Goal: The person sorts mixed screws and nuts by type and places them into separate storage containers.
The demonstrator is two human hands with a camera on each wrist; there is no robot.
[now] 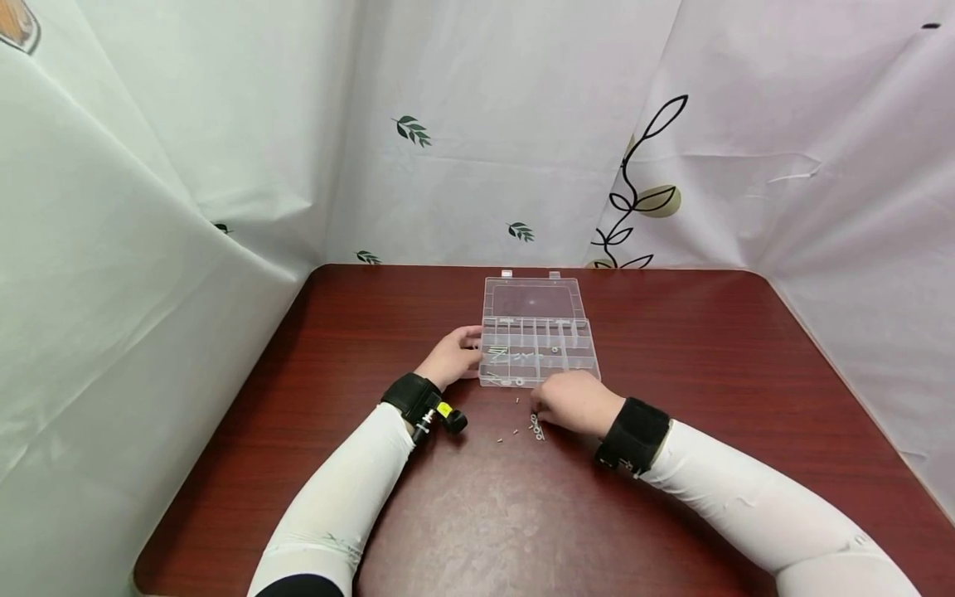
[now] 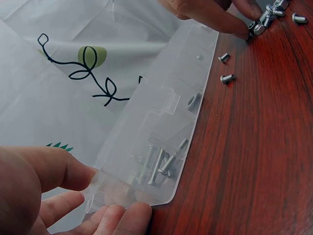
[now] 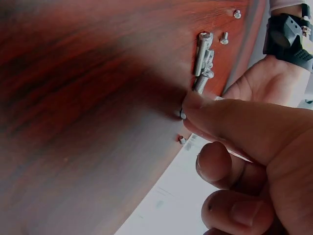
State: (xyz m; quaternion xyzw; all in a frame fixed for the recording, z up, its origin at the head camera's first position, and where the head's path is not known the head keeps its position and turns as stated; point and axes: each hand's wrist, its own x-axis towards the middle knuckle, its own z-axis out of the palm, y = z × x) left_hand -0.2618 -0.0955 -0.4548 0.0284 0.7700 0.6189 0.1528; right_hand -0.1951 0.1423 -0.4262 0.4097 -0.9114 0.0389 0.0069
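Note:
A clear plastic compartment box (image 1: 533, 298) lies on the table with its lid folded back. My left hand (image 1: 452, 358) holds its left end, thumb on the upper edge and fingers along the side in the left wrist view. Long screws (image 2: 157, 166) and a washer (image 2: 193, 102) show through the box wall. My right hand (image 1: 578, 402) is down at the table before the box's front right. Its thumb and index finger pinch a small screw (image 3: 183, 115), mostly hidden by the thumb. Beside the fingertips lies a little heap of screws and nuts (image 1: 537, 429).
Several short screws (image 2: 227, 78) lie scattered on the reddish-brown table (image 1: 671, 332) in front of the box. A white patterned cloth (image 1: 477, 191) hangs behind the table's far edge and along both sides.

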